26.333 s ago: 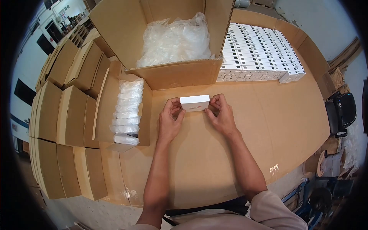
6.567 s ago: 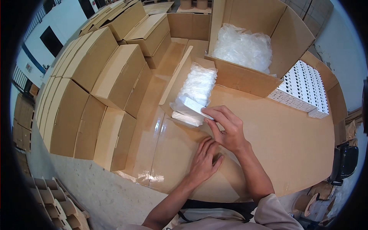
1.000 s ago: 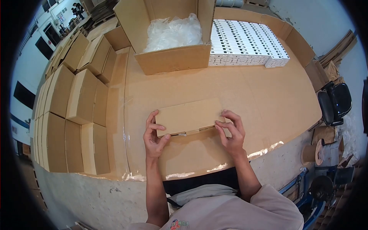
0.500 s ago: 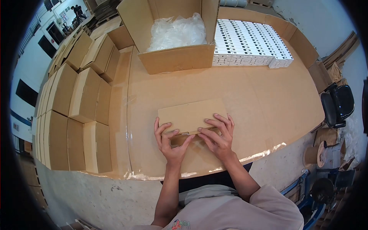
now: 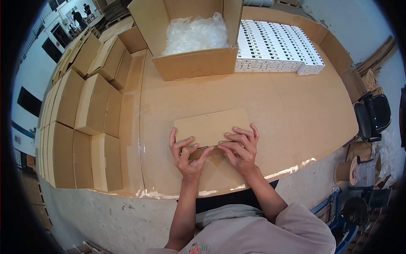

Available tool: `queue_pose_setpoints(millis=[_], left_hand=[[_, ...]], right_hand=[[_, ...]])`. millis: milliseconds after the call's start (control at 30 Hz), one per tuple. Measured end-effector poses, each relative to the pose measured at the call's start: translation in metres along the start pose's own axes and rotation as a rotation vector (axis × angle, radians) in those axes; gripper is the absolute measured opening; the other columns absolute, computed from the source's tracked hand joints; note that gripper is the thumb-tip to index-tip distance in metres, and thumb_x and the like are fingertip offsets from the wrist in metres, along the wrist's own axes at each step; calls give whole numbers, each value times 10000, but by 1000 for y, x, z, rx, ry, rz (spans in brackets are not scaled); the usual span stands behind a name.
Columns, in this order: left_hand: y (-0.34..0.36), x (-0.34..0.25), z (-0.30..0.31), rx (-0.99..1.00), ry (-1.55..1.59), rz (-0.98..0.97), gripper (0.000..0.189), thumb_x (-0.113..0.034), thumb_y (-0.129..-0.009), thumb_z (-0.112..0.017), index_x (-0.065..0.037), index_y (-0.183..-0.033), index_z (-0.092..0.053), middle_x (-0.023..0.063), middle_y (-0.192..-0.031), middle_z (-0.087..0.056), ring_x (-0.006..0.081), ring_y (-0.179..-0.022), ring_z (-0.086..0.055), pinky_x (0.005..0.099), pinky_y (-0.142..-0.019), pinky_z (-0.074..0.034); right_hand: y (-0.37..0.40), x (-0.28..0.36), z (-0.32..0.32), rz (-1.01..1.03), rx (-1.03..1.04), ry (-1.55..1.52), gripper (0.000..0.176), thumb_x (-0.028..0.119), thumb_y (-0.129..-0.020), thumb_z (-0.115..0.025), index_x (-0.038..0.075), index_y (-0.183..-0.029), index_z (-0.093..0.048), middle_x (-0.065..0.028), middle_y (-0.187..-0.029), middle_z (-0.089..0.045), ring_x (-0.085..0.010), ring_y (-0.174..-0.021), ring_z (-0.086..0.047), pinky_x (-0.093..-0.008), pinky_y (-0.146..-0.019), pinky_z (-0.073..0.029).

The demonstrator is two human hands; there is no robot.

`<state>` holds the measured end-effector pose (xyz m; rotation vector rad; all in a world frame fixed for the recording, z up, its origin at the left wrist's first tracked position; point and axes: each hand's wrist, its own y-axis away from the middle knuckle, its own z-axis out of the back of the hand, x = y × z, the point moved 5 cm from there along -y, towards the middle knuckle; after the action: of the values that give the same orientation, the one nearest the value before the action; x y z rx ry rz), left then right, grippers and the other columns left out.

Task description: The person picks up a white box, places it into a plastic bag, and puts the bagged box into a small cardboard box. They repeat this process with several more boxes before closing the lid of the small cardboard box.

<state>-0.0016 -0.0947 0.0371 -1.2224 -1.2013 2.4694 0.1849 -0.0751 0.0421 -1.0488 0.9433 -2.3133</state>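
A flat brown cardboard box [image 5: 211, 125] lies near the front of the cardboard-covered table, its long near edge toward me. My left hand [image 5: 187, 154] grips its near left part, fingertips on top and thumb at the front edge. On the near right part is my right hand [image 5: 242, 146], its fingers curled over the top and its thumb against the front edge. Both thumbs press close to the middle of that edge, where a flap meets the lid. The underside of the box is hidden.
Closed brown boxes [image 5: 63, 154] stand stacked along the left side. An open carton [image 5: 194, 65] with clear plastic bags [image 5: 196, 36] is at the back, beside rows of white boxes [image 5: 279, 44]. A black chair [image 5: 374, 116] stands to the right.
The small gap at the middle of the box's front edge has closed up. My fingers have shifted slightly, with both hands still on the box.
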Motion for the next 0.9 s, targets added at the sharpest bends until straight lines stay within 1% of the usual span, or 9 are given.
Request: queue_pose_setpoints(millis=[167, 233, 367, 567, 667, 733, 767, 833, 900], left_hand=[[-15, 8, 3, 68, 62, -59, 431, -185, -599, -994, -52, -738, -608, 91, -1008, -639, 502, -1352, -487, 538, -980, -582], [-18, 16, 5, 134, 124, -35, 449, -175, -591, -996, -57, -726, -584, 101, -1016, -640, 517, -1375, -462, 597, -1064, -492], [-30, 21, 4, 198, 207, -29, 469, -178, -569, -1000, -61, -693, -563, 104, -1013, -645, 532, -1399, -433, 651, -1131, -412], [-31, 33, 1, 257, 243, -73, 465, -192, -573, -996, -71, -686, -562, 96, -1005, -641, 481, -1321, -516, 653, -1117, -386], [-33, 36, 1, 293, 228, -105, 455, -192, -548, -1005, -85, -694, -587, 103, -1099, -616, 431, -1301, -525, 598, -1105, -400], [-36, 36, 5, 266, 259, 2, 452, -200, -545, -1009, -87, -804, -656, 127, -1181, -605, 345, -1235, -563, 532, -1093, -436], [-37, 37, 7, 251, 279, 54, 464, -203, -544, -1011, -88, -860, -691, 139, -1222, -600, 302, -1202, -582, 499, -1087, -455], [-39, 39, 12, 312, 287, 166, 611, -142, -547, -1005, -86, -1047, -658, 120, -1258, -540, 306, -1253, -544, 458, -1089, -438], [-34, 48, 11, 389, 342, 253, 742, -101, -561, -996, -87, -1196, -612, 109, -1284, -508, 294, -1267, -531, 424, -1086, -434]], right_hand=[[-15, -18, 11, 53, 85, -69, 149, 172, -731, -879, 144, -824, -765, 38, -994, -762, -199, -1107, -666, -535, -1149, -340], [-20, -32, 22, 65, 134, -107, 143, 154, -743, -877, 124, -820, -760, 25, -1008, -787, -206, -1132, -674, -523, -1144, -360], [-23, -50, 36, -12, 207, -192, 135, 125, -755, -871, 108, -815, -751, -9, -1058, -795, -235, -1233, -647, -520, -1153, -369], [-15, -52, 33, -17, 138, -202, 117, 57, -786, -840, 99, -820, -737, -39, -1073, -793, -276, -1271, -630, -537, -1161, -363], [-16, -50, 33, -19, 136, -194, 119, 28, -799, -823, 93, -835, -730, -48, -1069, -794, -293, -1276, -627, -533, -1160, -365], [-15, -50, 32, -30, 138, -201, 126, 19, -796, -822, 83, -840, -723, -52, -1058, -795, -306, -1288, -618, -522, -1160, -367], [-15, -51, 32, -48, 161, -249, 127, 9, -809, -807, 71, -881, -723, -69, -1089, -787, -311, -1296, -611, -511, -1158, -372], [-13, -53, 34, -94, 197, -329, 152, -9, -833, -776, 47, -964, -722, -103, -1150, -771, -321, -1312, -597, -488, -1154, -382], [-10, -58, 45, -221, 41, -449, 231, -24, -879, -712, 22, -1104, -685, -139, -1252, -719, -322, -1314, -591, -463, -1147, -391]])
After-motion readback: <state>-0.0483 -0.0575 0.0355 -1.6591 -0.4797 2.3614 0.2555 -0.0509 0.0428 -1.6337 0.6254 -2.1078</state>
